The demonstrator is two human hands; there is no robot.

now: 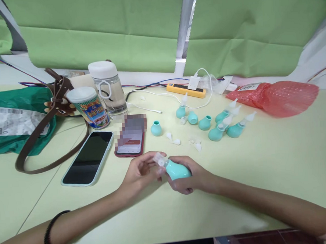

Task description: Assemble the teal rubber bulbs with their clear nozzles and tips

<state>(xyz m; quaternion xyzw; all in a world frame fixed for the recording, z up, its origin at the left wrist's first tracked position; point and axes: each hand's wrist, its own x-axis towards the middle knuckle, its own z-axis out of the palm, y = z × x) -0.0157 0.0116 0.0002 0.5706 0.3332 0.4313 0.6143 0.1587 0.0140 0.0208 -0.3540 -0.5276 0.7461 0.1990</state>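
Note:
In front of me, my right hand (192,174) is wrapped round a teal squeeze bulb (178,169) that lies tilted with its neck to the left. My left hand (144,171) has thumb and fingers at a clear plastic connector (161,160) on the bulb's neck. Whether the connector is fully seated I cannot tell. Beyond the hands stands a bare teal bulb (156,128), with two more open-necked ones, one of them (205,123), to its right. Several bulbs with clear connectors and whitish tips, such as one bulb (236,129), lie grouped at the right. Small white tips (176,141) are scattered nearer.
Left of the hands lie a black-screened phone (88,159) and a phone in a red case (130,137). Behind them stand a snack cup (92,109) and a water bottle (113,90). A brown strap (41,168), yellow power strip (185,90) and red plastic bag (285,98) surround the workspace.

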